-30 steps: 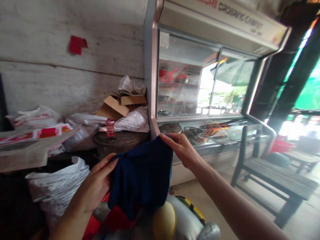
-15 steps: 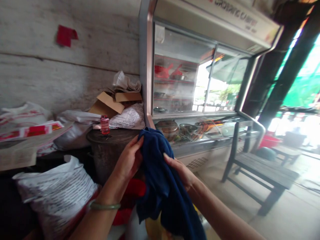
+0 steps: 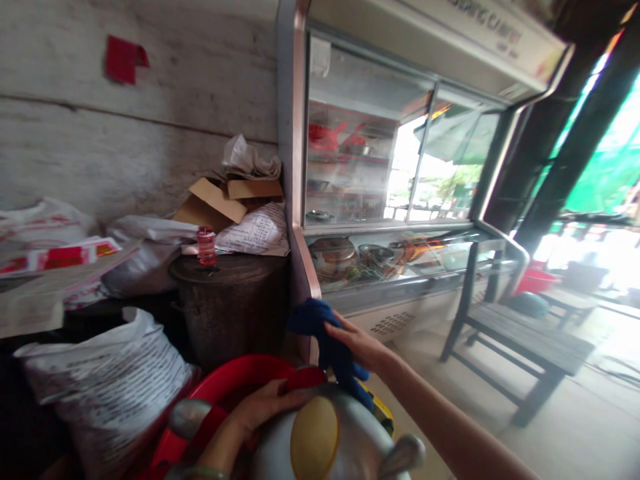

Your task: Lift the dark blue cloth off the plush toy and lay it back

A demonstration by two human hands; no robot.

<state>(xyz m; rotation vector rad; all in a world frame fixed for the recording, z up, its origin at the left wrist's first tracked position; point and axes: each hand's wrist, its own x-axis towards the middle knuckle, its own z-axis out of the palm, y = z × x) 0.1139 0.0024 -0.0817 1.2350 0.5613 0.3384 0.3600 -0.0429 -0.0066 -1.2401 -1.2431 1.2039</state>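
Partly legible lettering ending "…ING CABINET" runs along the top panel of the glass display cabinet (image 3: 400,167); print on nearby sacks (image 3: 100,380) is unreadable.

The right hand (image 3: 357,343) grips a dark blue cloth (image 3: 327,340), bunched, just above a grey rounded toy figure (image 3: 325,437) at 6 o'clock. The left hand (image 3: 267,407) lies flat on the top of this figure, beside a red basin (image 3: 230,383). At 9 o'clock is a white printed sack (image 3: 105,390). Near the centre stands a dark barrel (image 3: 227,303) with a small red bottle (image 3: 206,245) on its lid. At 2 o'clock is a glass display cabinet (image 3: 400,173); at 4 o'clock, a dark bench (image 3: 530,347).
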